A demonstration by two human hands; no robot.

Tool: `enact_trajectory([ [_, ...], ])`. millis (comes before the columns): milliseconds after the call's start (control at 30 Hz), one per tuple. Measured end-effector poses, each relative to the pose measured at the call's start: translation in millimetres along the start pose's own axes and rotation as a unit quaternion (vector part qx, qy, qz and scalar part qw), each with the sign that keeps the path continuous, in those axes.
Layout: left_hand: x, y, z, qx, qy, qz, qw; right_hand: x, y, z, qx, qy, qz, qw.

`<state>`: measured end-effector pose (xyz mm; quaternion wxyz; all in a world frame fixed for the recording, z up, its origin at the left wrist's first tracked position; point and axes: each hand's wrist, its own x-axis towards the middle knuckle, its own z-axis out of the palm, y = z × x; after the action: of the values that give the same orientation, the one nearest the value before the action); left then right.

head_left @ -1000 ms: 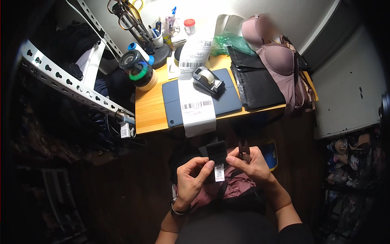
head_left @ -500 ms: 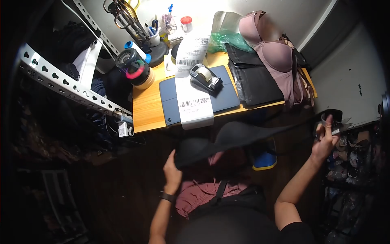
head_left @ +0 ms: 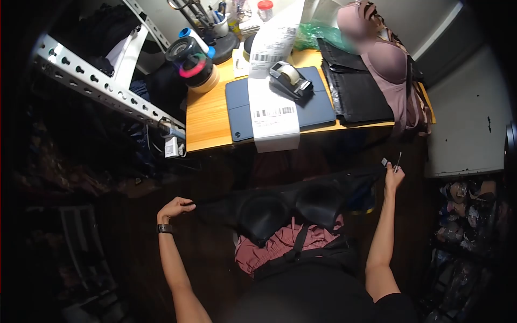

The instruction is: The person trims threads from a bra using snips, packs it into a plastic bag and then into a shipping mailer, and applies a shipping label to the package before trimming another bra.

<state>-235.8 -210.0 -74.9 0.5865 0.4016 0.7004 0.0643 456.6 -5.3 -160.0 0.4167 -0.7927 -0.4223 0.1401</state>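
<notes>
A black bra [head_left: 265, 212] is stretched sideways in front of my body, its two moulded cups facing up towards me. My left hand [head_left: 175, 208] pinches the end of one band between thumb and fingers. At the other end, my right hand [head_left: 395, 177] is closed around the opposite band. A slim shiny metal tool [head_left: 398, 160] sticks up from the right hand, its kind too small to make out. Beside it shows a small white tag [head_left: 384, 161]. The band ends are dark and hard to see against the floor.
On the wooden desk [head_left: 204, 124] lie a blue tablet case [head_left: 239, 110], a printed label strip [head_left: 274, 126], a tape dispenser [head_left: 291, 82], black plastic bags [head_left: 361, 97] and a mauve bra [head_left: 385, 64]. A white metal shelf frame [head_left: 102, 81] stands left; packed goods [head_left: 460, 210] sit right.
The black bra has come lower and nearer my body, its cups turned to face up. My left hand moved left and my right hand moved left and slightly down. The view shifted.
</notes>
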Motion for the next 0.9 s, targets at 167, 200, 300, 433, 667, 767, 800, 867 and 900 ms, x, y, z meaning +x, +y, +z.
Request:
enact_trajectory([
  [167, -19, -13, 2, -0.316, 0.114, 0.016, 0.942, 16, 6, -2, -0.016, 0.006, -0.031, 0.999],
  [200, -20, -8, 5, -0.423, 0.104, 0.048, 0.899, 16, 1, -5, 0.013, 0.0, -0.035, 0.999],
  [300, -20, -26, 3, -0.551, 0.06, 0.105, 0.826, 15, -23, -18, 0.059, 0.001, -0.035, 0.998],
  [433, -21, -32, -2, -0.573, -0.007, 0.107, 0.813, 14, -51, -33, 0.072, -0.009, -0.053, 0.996],
  [667, -22, -23, -3, -0.574, -0.048, 0.132, 0.806, 9, -76, -49, 0.082, -0.022, -0.06, 0.995],
  [767, -23, -20, -3, -0.572, -0.05, 0.146, 0.805, 9, -83, -54, 0.105, -0.022, -0.034, 0.994],
  [800, -25, -15, -3, -0.559, -0.048, 0.134, 0.817, 6, -89, -55, 0.116, -0.022, -0.031, 0.992],
  [867, -27, -9, -2, -0.555, -0.046, 0.131, 0.82, 2, -102, -58, 0.108, -0.026, -0.029, 0.993],
  [900, -28, -5, -2, -0.551, -0.047, 0.127, 0.824, 1, -107, -61, 0.097, -0.028, -0.028, 0.995],
])
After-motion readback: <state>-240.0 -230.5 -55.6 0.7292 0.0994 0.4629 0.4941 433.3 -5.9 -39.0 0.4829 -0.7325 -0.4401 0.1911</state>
